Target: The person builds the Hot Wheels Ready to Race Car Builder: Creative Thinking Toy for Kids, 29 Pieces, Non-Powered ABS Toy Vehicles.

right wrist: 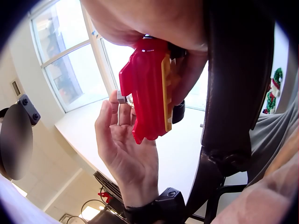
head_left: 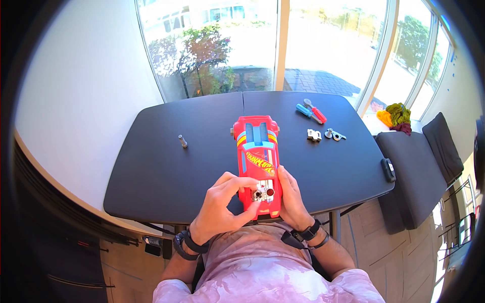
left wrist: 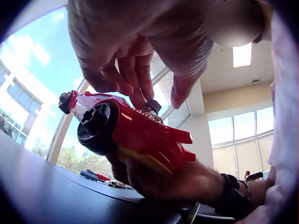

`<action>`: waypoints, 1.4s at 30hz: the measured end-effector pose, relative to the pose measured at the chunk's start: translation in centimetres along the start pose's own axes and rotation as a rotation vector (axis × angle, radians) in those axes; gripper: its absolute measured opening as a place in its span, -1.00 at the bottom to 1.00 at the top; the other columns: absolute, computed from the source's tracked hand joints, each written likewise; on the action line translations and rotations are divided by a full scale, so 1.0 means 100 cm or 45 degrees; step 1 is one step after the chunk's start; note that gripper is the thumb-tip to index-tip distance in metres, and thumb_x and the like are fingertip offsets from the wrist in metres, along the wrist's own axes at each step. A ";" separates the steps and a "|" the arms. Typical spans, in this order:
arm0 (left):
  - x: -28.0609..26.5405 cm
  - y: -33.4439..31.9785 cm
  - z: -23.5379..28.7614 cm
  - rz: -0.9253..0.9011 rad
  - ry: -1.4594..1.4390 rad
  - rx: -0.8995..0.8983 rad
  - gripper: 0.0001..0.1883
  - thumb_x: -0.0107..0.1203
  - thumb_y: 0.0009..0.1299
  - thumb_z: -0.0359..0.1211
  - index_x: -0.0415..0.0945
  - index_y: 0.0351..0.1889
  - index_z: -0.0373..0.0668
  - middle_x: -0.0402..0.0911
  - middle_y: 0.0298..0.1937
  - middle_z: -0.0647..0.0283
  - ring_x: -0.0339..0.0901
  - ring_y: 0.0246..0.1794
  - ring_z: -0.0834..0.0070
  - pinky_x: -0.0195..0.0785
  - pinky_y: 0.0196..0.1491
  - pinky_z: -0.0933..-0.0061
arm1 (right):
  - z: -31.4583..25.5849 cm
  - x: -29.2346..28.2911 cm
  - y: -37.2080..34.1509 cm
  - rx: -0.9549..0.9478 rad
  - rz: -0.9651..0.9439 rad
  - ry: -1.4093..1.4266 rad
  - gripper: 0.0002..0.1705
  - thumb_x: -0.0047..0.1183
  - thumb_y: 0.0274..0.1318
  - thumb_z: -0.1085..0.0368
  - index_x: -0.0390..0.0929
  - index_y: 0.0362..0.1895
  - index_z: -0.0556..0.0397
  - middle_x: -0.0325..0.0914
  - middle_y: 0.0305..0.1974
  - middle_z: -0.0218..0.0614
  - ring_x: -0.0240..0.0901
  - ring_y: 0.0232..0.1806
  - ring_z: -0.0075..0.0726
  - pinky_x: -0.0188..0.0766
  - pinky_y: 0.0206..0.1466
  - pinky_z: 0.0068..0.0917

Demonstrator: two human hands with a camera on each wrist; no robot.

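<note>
A red toy car [head_left: 258,134] with a yellow "Hot Wheels" logo and blue stripes points away from me over the dark table. My right hand [head_left: 293,199] grips its right side, and in the left wrist view that hand supports the body from beneath. Silvery engine detail with two dark round openings shows at the near end. Above this, my left hand [head_left: 220,202] holds thumb and forefinger apart, on either side of a small grey engine piece [left wrist: 153,106]. A slim gap shows between thumb and piece in the left wrist view, while the other fingertips are right at it.
On the dark table [head_left: 166,177] a small grey cylinder [head_left: 182,141] stands to the left. Far right lie a blue-handled tool [head_left: 307,112], a red-handled tool [head_left: 318,115] and silvery parts [head_left: 314,135]. A black case [head_left: 388,170] is at the right edge, beside a dark bench [head_left: 414,171].
</note>
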State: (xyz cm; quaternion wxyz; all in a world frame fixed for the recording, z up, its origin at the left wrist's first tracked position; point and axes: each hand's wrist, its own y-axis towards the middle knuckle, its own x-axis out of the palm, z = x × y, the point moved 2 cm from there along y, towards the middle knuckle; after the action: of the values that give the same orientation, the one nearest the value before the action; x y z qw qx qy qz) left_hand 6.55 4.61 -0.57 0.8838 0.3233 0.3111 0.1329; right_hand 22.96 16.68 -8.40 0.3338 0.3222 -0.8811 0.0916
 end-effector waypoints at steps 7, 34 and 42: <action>0.006 -0.002 -0.014 -0.041 0.161 0.199 -0.58 0.65 0.24 -0.39 0.81 0.06 -0.15 0.84 0.00 0.22 0.70 -0.05 0.32 0.63 0.00 0.30 | -0.001 0.003 0.001 -0.027 -0.013 -0.011 -0.47 -0.16 0.86 -0.03 0.47 0.47 0.14 0.72 0.27 -0.19 0.74 0.21 -0.42 0.75 0.28 -0.36; 0.003 -0.001 -0.013 -0.015 0.140 0.087 -0.68 0.68 0.24 -0.36 0.89 -0.05 -0.12 0.81 -0.19 0.29 0.68 -0.16 0.38 0.60 -0.12 0.30 | 0.001 -0.003 0.004 -0.004 -0.041 -0.026 -0.44 -0.15 0.86 0.00 0.41 0.57 0.15 0.69 0.32 -0.17 0.73 0.26 -0.41 0.75 0.30 -0.34; 0.000 0.000 -0.015 -0.100 0.121 0.067 -0.67 0.65 0.28 -0.38 0.91 0.01 -0.10 0.76 -0.22 0.30 0.66 -0.14 0.38 0.60 -0.11 0.32 | 0.000 0.000 0.004 -0.032 -0.034 -0.043 -0.44 -0.15 0.86 0.01 0.41 0.57 0.16 0.69 0.31 -0.17 0.73 0.26 -0.41 0.76 0.29 -0.33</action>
State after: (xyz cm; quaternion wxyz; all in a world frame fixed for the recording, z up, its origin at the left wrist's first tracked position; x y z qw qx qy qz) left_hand 5.56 5.35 -1.44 0.8637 0.3272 0.3687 0.1050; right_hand 22.71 16.96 -8.43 0.3242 0.3310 -0.8833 0.0708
